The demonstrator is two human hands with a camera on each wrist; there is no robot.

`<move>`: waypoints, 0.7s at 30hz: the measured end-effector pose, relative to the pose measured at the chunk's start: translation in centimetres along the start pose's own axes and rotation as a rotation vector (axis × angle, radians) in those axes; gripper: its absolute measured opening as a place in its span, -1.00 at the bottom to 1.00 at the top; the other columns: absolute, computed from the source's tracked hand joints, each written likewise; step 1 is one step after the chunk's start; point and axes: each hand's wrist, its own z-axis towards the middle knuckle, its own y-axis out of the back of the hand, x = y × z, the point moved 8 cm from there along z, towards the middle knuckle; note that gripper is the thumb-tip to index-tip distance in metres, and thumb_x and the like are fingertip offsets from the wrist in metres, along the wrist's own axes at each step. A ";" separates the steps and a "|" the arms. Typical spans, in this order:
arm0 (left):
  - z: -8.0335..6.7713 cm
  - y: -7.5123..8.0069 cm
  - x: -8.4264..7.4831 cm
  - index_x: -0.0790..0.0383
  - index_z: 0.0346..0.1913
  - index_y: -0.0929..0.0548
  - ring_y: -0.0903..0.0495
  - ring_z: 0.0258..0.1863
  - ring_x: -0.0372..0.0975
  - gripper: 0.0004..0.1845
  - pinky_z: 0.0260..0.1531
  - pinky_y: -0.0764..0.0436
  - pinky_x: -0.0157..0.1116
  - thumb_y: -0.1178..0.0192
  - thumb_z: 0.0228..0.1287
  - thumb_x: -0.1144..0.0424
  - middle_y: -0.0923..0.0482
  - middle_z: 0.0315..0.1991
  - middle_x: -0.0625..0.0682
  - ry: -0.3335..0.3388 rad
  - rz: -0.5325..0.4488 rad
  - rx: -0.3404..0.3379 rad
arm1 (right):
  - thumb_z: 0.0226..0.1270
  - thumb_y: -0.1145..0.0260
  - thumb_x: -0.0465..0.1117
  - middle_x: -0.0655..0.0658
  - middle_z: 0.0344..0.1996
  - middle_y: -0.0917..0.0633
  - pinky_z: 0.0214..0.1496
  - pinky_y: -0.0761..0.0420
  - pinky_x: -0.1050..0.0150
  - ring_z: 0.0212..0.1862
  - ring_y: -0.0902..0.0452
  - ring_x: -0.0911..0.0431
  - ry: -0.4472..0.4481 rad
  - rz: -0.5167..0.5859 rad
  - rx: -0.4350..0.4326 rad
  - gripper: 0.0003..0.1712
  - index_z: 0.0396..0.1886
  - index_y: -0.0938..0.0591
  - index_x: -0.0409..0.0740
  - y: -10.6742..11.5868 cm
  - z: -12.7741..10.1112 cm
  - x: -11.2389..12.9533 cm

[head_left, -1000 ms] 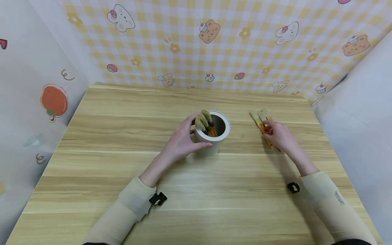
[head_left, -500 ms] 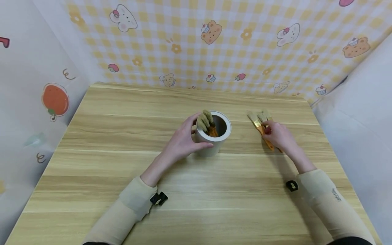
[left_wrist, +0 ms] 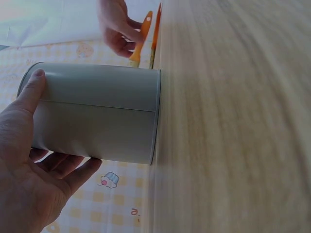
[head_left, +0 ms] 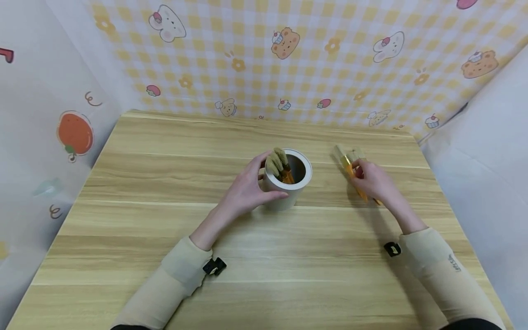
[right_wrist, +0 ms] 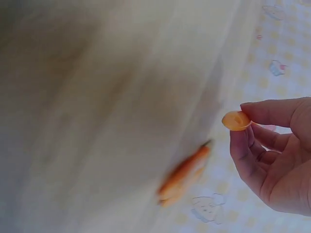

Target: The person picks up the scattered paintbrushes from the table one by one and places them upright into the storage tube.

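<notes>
Brush work sits to the right of the white cylindrical metal can [head_left: 287, 181]: a small paintbrush with an orange wooden handle and pale bristles [head_left: 349, 166] is pinched in the right hand [head_left: 371, 182], handle between thumb and curled fingers, bristles pointing away toward the far edge of the table. In the right wrist view the rounded orange handle end [right_wrist: 236, 120] pokes out at the fingertips [right_wrist: 265, 113], so the pinch looks light and close to the end of the handle. That picture is blurred, so how far the brush stands off the table is hard to say.

Just right of that brush, further orange-handled brushes [head_left: 358, 155] lie on the light wooden table [head_left: 165, 183], their count unclear behind the hand. A pinch so close to the handle end could let the brush swing or slip out, and it might drag its neighbours along.

The can stands upright, well apart from the right hand. The left hand [head_left: 244, 190] wraps its near left side, thumb across the front wall and fingers round the back. At least 2 brushes already in the can [head_left: 277, 163] lean against its left rim, bristles up. A knock on the rim could tip the can if that hold is slack.
</notes>
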 end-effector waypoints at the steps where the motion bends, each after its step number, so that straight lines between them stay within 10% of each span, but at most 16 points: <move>1: 0.0 0.0 0.0 -0.07 0.61 -0.14 -0.63 0.29 0.05 0.17 0.32 -0.63 -0.02 -0.61 -0.02 -0.13 -0.27 0.56 -0.02 0.001 0.000 0.000 | 0.39 -0.26 -0.31 -0.38 -0.17 -0.69 -0.17 -0.61 0.11 -0.17 -0.64 -0.14 0.008 0.020 -0.021 -0.57 0.18 -0.52 -0.44 0.4 -0.1 0.4; 9: 0.0 0.0 0.2 -0.07 0.61 -0.14 -0.63 0.28 0.07 0.18 0.32 -0.63 -0.01 -0.61 -0.02 -0.14 -0.26 0.56 -0.01 0.010 -0.006 0.004 | 0.39 -0.34 -0.31 -0.34 -0.12 -0.71 -0.20 -0.54 0.36 -0.12 -0.67 -0.13 0.056 0.152 -0.220 -0.57 0.20 -0.52 -0.34 3.4 -0.9 4.4; 21: 0.0 0.0 0.0 -0.04 0.61 -0.15 -0.62 0.29 0.05 0.17 0.29 -0.65 -0.05 -0.61 -0.01 -0.13 -0.29 0.55 -0.01 -0.017 -0.015 -0.003 | 0.34 -0.40 -0.33 -0.16 -0.18 -0.67 -0.27 -0.58 0.65 -0.21 -0.54 0.40 0.184 0.363 -0.476 -0.46 0.23 -0.40 -0.23 7.2 -2.6 12.2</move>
